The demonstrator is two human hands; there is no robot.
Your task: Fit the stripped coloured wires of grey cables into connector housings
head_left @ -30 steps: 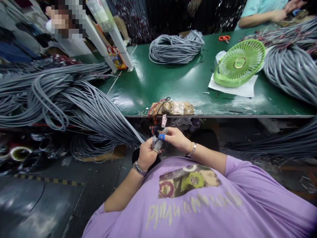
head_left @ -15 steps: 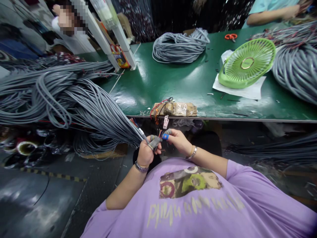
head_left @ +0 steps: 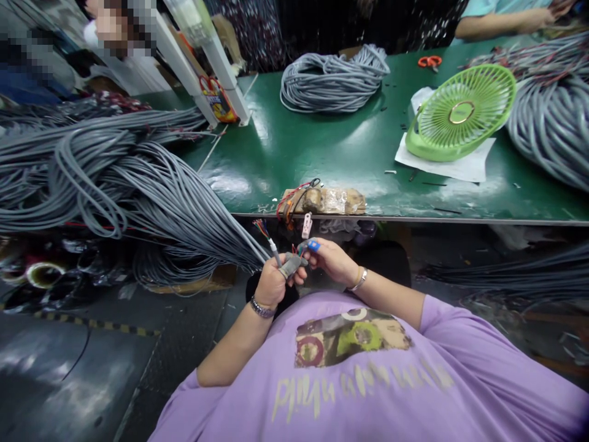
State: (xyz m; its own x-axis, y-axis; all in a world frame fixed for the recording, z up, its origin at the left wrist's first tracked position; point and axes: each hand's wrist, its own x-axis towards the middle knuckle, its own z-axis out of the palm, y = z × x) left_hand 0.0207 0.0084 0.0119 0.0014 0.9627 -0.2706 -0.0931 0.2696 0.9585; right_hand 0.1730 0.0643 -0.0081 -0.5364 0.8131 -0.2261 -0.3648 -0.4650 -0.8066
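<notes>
Gripping grey cable ends (head_left: 291,266), both hands (head_left: 271,283) meet before a green table (head_left: 267,162) bearing a fan (head_left: 461,113).

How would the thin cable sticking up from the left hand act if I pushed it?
The thin cable might feel fairly stiff, since it sticks up straight above the left hand. Its colored wires would probably bend easily, because they look skinny and fan out loosely. It's likely light, being so slim.

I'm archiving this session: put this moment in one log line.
left hand: grips gray cable | right hand: at colored wires | green bench: coiled cable bundle, green fan
</notes>
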